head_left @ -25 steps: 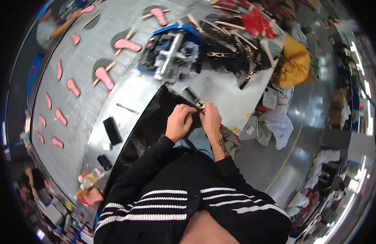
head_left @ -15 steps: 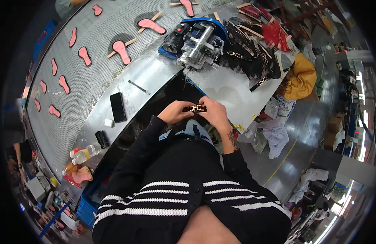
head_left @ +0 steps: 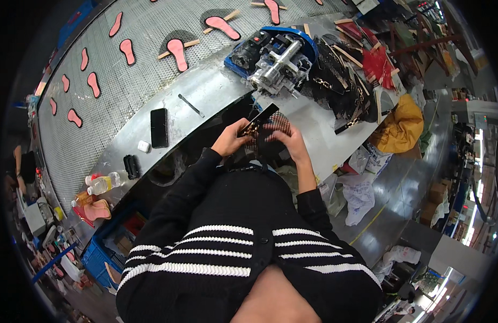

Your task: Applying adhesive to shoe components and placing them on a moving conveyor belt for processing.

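Observation:
A piece of black mesh with a dark stiff edge strip and a gold chain trim (head_left: 254,128) hangs in front of my body, tilted up to the right. The fingers of my left hand (head_left: 231,139) are closed on its chain side. My right hand (head_left: 293,141) is at the mesh's right part, its fingers apart and partly covered by the netting, the thumb away from them. Just beyond the hands stands a sewing-type machine head (head_left: 278,62) with metal parts on a blue base.
A pile of black mesh pieces with chains (head_left: 340,86) lies right of the machine, near a yellow cloth bundle (head_left: 399,126). Pink insole shapes (head_left: 177,54) lie on the mesh conveyor. A phone (head_left: 159,128), a white case (head_left: 144,146) and bottles (head_left: 103,184) rest along the metal edge.
The mesh piece has gone from a folded, edge-on bundle between both hands to opened and tilted upward. My right hand has spread its fingers. The view has shifted slightly.

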### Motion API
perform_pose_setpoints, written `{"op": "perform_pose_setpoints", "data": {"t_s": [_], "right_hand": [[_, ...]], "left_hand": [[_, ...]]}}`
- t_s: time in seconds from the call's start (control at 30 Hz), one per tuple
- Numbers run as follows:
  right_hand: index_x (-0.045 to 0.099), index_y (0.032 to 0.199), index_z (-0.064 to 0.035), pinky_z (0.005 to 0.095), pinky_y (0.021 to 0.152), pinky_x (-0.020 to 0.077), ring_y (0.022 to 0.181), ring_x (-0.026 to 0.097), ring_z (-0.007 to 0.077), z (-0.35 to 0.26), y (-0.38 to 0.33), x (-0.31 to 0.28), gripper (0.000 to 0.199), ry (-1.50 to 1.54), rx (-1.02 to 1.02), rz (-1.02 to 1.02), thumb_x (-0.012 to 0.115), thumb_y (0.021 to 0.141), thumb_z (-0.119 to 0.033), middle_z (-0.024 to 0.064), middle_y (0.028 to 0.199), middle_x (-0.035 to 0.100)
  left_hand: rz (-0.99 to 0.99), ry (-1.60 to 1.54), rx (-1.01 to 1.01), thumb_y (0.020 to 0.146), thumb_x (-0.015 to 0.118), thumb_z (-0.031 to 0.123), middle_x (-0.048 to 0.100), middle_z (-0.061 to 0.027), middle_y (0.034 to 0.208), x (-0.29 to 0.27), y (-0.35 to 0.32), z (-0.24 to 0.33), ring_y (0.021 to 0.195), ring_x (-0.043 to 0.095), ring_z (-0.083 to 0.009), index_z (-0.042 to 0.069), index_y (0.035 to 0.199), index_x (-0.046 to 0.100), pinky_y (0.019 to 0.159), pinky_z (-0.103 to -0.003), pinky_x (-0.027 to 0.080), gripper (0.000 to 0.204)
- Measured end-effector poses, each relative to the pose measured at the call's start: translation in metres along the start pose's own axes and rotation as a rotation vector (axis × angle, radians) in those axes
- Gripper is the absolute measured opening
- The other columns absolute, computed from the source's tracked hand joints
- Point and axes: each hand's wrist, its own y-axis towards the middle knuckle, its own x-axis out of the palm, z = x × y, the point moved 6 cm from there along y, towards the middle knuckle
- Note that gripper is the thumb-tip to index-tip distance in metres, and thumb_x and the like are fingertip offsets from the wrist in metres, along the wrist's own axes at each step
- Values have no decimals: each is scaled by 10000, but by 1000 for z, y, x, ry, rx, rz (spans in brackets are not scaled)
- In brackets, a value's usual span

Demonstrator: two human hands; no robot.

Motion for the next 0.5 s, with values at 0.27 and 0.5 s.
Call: {"op": "perform_pose_setpoints", "data": {"t_s": [0.27,0.5], "right_hand": [[651,1077,61,255,715,516,788,620,89,13,14,-18,210,-409,-24,134,597,951,-99,35,923,698],[654,1011,65,279,693,550,747,656,124,27,15,-42,182,-314,-53,251,584,958,-95,69,887,695]], "left_hand": [[133,-8,-36,947,614,241,569,3,748,-7,52,2,714,502,-80,-11,932,600,666,-275,442,252],[209,-86,-169,990,561,284,527,39,725,2,82,-25,676,458,-49,27,852,598,615,-238,383,294]]}}
